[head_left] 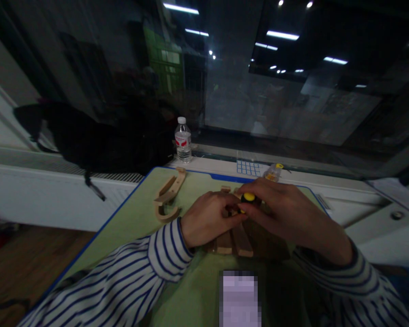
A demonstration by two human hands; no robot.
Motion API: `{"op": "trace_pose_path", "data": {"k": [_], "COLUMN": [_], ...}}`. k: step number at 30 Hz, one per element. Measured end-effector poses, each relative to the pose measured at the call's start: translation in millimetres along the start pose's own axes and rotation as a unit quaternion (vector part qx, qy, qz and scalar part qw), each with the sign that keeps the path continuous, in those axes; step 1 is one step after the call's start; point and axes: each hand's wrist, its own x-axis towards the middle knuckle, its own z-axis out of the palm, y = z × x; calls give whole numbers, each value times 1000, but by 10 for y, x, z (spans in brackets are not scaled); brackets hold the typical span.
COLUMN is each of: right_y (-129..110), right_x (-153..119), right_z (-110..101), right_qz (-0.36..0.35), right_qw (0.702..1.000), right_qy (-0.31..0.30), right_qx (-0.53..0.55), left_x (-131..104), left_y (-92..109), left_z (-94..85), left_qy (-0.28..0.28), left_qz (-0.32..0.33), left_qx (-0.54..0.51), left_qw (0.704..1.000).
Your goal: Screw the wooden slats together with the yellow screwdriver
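I face a dark window (225,100) showing strip lights (282,35) above a white sill (221,167); brown floor (54,259) lies lower left.

Hands (282,206) at yellow-black handle (248,197), wooden strips (242,241) below, bottle (183,141) behind

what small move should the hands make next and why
Perhaps a slight twist of the yellow-and-black handle by the right hand, with the left hand steadying: the right grips the handle from above, and the left is close beside it, over the wooden pieces. The handle's lower end is hidden, so the turning direction is unclear.
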Motion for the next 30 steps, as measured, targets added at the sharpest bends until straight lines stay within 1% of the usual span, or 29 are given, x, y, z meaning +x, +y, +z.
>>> {"op": "trace_pose_path", "data": {"k": [4,8,11,24,30], "right_y": [-7,-7,-4,23,24], "right_x": [-7,-18,-24,-16,-10], "right_z": [4,4,3,9,16], "right_qz": [-1,-18,-27,-32,-31], "right_qw": [1000,999,999,999,999], "right_qy": [8,33,39,7,10], "right_qx": [-5,-5,6,34,33], "left_x": [2,0,-3,-4,-6], "left_y": [1,-10,-26,-51,-44], "left_z": [3,17,29,47,39], "left_qy": [9,10,9,12,0], "left_qz": [-8,-1,4,13,17], "left_qx": [6,10,11,-4,-14], "left_qw": [1000,1000,1000,1000,1000]}}
